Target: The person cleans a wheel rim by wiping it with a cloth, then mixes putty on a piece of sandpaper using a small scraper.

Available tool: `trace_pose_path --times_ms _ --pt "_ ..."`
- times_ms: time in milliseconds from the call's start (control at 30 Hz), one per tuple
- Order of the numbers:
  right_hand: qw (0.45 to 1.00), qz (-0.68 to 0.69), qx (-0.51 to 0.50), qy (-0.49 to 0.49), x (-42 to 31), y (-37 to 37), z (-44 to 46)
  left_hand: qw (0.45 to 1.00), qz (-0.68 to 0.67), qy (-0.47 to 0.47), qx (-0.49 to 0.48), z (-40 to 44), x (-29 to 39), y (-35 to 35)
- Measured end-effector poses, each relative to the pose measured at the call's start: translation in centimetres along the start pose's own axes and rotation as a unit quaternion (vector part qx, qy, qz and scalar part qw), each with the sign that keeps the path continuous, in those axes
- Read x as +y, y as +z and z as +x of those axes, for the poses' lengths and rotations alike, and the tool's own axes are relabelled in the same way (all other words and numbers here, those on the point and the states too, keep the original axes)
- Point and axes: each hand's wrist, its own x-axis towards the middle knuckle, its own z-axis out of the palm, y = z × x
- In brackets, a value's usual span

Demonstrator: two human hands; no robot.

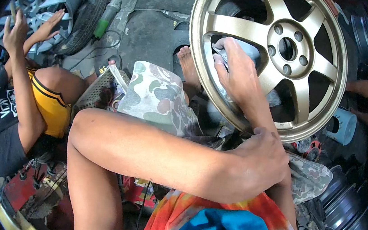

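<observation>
A gold multi-spoke wheel rim stands tilted in front of me. My right hand reaches into a gap between its spokes near the outer lip, fingers bent on a thin pale-grey sheet. Part of that sheet is hidden behind the fingers, and its kind is unclear. My left hand crosses over and is wrapped round my right forearm just below the wrist. Camouflage cloth covers my legs under the rim.
At left a co-worker in yellow shorts sits with both hands raised by a silver wheel. A tyre and a green-grey power tool lie nearby. Dark rims and a pale blue bucket are at right.
</observation>
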Motion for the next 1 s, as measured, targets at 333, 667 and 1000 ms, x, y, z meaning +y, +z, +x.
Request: trace_pose_path --times_ms 333,667,1000 --pt "0.998 -0.011 0.062 -0.001 -1.2 2.0 -0.3 0.995 0.004 -0.019 0.093 -0.6 0.7 1.6" --pt "0.995 -0.031 0.086 -0.050 -0.5 2.7 0.1 1.000 0.011 0.018 0.004 -0.7 0.5 0.1" --pt "0.996 -0.017 0.075 -0.035 -0.7 2.6 -0.3 0.999 -0.024 -0.010 0.040 -0.6 0.7 0.4"
